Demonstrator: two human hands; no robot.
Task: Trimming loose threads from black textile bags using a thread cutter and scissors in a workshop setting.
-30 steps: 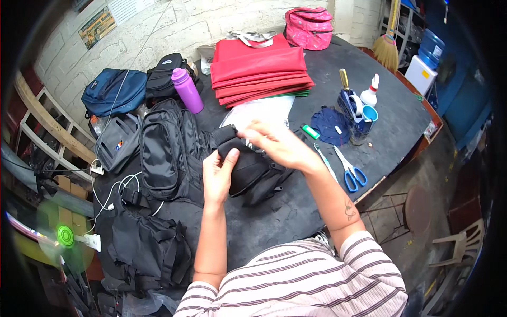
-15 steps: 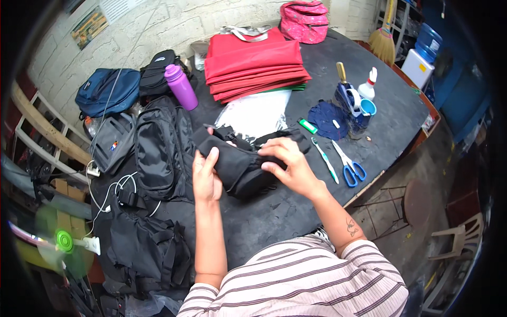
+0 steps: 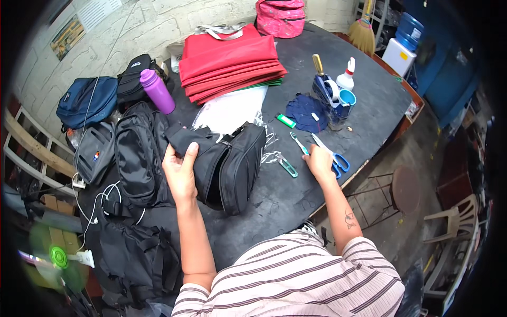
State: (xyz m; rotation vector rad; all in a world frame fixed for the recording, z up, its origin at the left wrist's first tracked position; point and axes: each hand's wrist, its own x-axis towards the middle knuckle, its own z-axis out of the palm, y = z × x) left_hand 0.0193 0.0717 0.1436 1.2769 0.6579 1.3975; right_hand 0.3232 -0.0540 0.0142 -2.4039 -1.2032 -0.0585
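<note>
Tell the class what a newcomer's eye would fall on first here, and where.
Probably the stack of folded red fabric near the back of the dark table, with a pink bag behind it to the right. Next might come the purple bottle left of the stack, then the open black bag in front, held by the left hand.

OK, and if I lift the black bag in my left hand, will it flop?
The bag will probably bend, since its fabric bunches at your left hand. Its opening could gape wider, as it shows a dark gap. It may also swing, being held only near one edge.
</note>
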